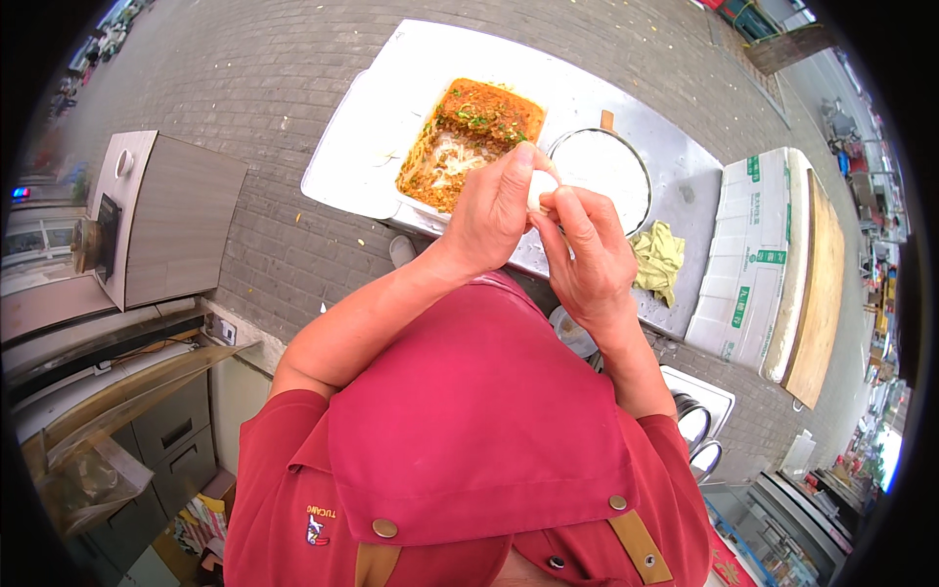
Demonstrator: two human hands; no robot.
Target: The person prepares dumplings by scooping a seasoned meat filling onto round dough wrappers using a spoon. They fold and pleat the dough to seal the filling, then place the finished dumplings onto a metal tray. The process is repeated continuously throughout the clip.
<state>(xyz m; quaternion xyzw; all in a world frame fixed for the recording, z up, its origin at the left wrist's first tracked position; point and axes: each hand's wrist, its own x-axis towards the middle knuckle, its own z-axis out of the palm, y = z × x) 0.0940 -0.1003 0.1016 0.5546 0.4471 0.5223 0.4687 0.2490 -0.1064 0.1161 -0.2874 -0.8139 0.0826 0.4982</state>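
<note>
Both hands meet over the worktable, around a small piece of white dough (pixel 541 189). My left hand (pixel 493 209) cups it from the left, and my right hand (pixel 593 246) pinches its lower right edge with thumb and fingertips. Beyond my left hand sits a rectangular tub of reddish-brown filling (pixel 488 110) with chopped greens and pale shreds. A round steamer tray with a white liner (pixel 605 172) lies just beyond my right hand, partly covered by it. A crumpled yellow-green cloth (pixel 659 257) rests on the metal tabletop right of that hand.
A taped foam box (pixel 752 257) with a wooden board (pixel 818 293) adjoins the metal table (pixel 682 180) on the right. Round trays (pixel 693 425) stand lower right. A wood-grain cabinet (pixel 180 220) is at the left, on brick paving.
</note>
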